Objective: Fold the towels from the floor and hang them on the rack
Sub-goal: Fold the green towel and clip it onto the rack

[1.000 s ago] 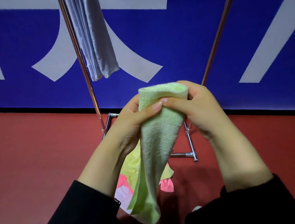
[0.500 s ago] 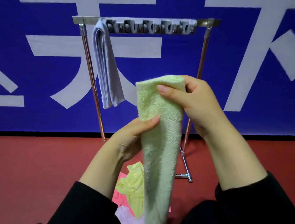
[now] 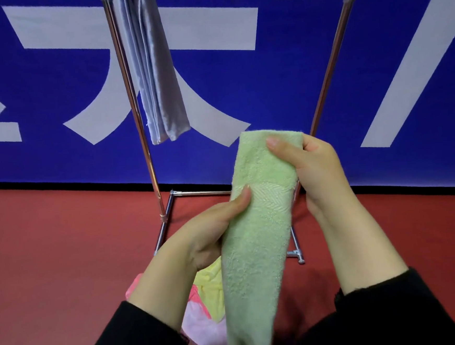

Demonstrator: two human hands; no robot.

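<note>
**Green towel folded in hand, rack just ahead**

I hold the green towel upright in front of me: my right hand pinches its top fold, my left hand grips its middle from the left. The rack stands beyond, a grey towel already hanging on it at the far left. If I loosen my top pinch while lifting, the layers could slide apart and fall onto the floor pile below.

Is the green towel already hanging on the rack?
No, the green towel is held in front of the rack by the left hand and right hand; only a grey towel hangs there.
</note>
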